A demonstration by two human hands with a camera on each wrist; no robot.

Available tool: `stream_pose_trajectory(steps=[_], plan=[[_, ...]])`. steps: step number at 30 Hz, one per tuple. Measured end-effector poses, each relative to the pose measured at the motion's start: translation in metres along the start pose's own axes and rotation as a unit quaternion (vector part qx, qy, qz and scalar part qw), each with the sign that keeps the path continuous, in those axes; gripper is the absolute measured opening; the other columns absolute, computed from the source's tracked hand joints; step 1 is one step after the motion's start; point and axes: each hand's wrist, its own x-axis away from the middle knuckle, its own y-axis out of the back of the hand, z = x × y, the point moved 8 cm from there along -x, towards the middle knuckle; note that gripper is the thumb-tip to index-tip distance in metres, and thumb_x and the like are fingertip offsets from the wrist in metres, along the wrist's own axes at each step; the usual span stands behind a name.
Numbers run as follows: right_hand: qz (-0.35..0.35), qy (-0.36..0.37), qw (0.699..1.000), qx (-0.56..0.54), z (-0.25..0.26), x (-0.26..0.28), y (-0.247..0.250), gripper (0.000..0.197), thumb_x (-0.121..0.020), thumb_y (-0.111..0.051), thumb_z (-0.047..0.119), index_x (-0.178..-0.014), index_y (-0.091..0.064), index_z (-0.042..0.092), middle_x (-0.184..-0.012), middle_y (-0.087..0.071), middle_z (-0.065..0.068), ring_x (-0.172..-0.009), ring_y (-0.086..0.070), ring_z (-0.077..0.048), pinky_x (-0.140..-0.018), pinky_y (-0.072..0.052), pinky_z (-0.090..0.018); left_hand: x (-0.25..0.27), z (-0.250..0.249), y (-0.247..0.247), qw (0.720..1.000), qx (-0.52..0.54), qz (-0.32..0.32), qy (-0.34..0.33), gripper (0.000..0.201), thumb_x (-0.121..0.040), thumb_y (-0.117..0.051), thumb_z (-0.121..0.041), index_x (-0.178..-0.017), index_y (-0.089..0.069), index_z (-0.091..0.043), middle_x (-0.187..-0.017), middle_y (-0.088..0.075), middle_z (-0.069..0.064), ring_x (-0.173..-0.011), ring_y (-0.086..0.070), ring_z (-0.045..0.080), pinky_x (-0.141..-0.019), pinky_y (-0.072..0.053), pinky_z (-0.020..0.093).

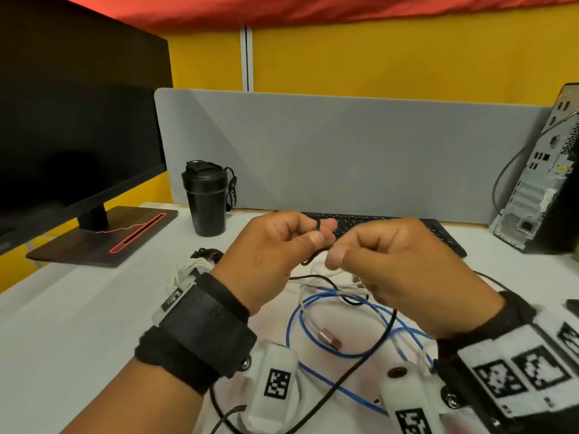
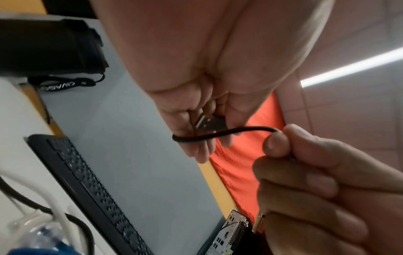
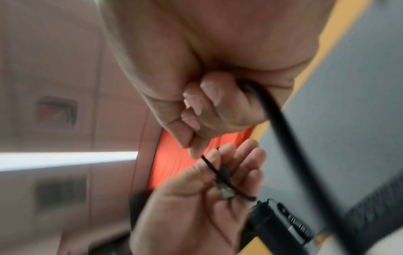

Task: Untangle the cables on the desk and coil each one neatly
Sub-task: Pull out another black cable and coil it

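Head view: both hands are raised over the white desk (image 1: 78, 308), left hand (image 1: 266, 252) curled, a thin black cable (image 1: 316, 225) looped round its fingers, and right hand (image 1: 398, 277) closed in a pinch on that same cord. Below them lies a loose tangle: a glossy blue cable (image 1: 297, 311), a white cable (image 1: 308, 322) and more black cord, in front of a flat black keyboard (image 1: 438, 233). Left wrist view: the round rubbery cable runs across the fingertips, a metal USB plug (image 2: 208, 123) tucked behind it. Right wrist view, blurred: fingers are curled tight round thick black cord.
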Motion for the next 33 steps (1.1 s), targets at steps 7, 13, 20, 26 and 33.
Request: stream_pose_trajectory(steps=[7,13,20,26,33], plan=[[0.024,-0.086,0.950,-0.298,-0.026,0.001,0.007,0.025,-0.087,-0.057,0.026,-0.086,-0.073,0.007,-0.057,-0.041,0.001,-0.043,-0.028,-0.008,-0.040,-0.020,-0.022,0.007,0.009,-0.023,0.993,0.044,0.091,0.057,0.028,-0.096,-0.048,-0.030,-0.103,-0.074,-0.024,-0.093,-0.075,0.007,-0.094,-0.070,0.023,-0.093,-0.052,0.041],[0.004,-0.131,0.877,-0.463,-0.038,-0.003,0.016,0.021,-0.088,-0.058,0.028,-0.082,-0.068,0.010,-0.058,-0.039,0.005,-0.039,-0.029,-0.003,-0.034,-0.023,-0.016,0.015,-0.003,-0.044,0.978,0.116,0.160,0.064,0.027,-0.096,-0.046,-0.021,-0.095,-0.073,-0.016,-0.095,-0.073,0.007,-0.072,-0.057,0.013,-0.072,-0.052,0.025],[-0.057,-0.194,0.940,-0.274,-0.058,0.000,0.016,0.013,-0.090,-0.063,0.019,-0.079,-0.060,0.013,-0.060,-0.043,0.000,-0.044,-0.026,-0.008,-0.036,-0.020,-0.018,0.017,-0.026,-0.050,0.891,0.409,0.165,0.108,0.022,-0.096,-0.043,-0.024,-0.082,-0.057,-0.015,-0.072,-0.059,0.004,-0.054,-0.048,0.012,-0.058,-0.044,0.026],[0.051,-0.114,0.992,-0.027,-0.030,0.006,-0.016,0.017,-0.094,-0.059,0.015,-0.089,-0.076,0.019,-0.066,-0.068,-0.001,-0.043,-0.043,-0.004,-0.042,-0.032,-0.016,0.003,-0.024,-0.012,0.932,0.360,-0.029,0.032,0.023,-0.104,-0.037,-0.019,-0.092,-0.055,-0.009,-0.115,-0.073,0.018,-0.096,-0.074,0.025,-0.075,-0.060,0.028],[0.051,-0.134,0.972,-0.188,-0.027,0.009,-0.006,0.016,-0.087,-0.062,0.009,-0.076,-0.073,0.007,-0.053,-0.048,-0.004,-0.037,-0.028,-0.011,-0.038,-0.019,-0.019,0.008,-0.027,-0.011,0.991,-0.126,0.005,-0.054,0.024,-0.106,-0.040,-0.017,-0.099,-0.060,-0.006,-0.092,-0.075,-0.003,-0.083,-0.072,0.010,-0.073,-0.057,0.025]])
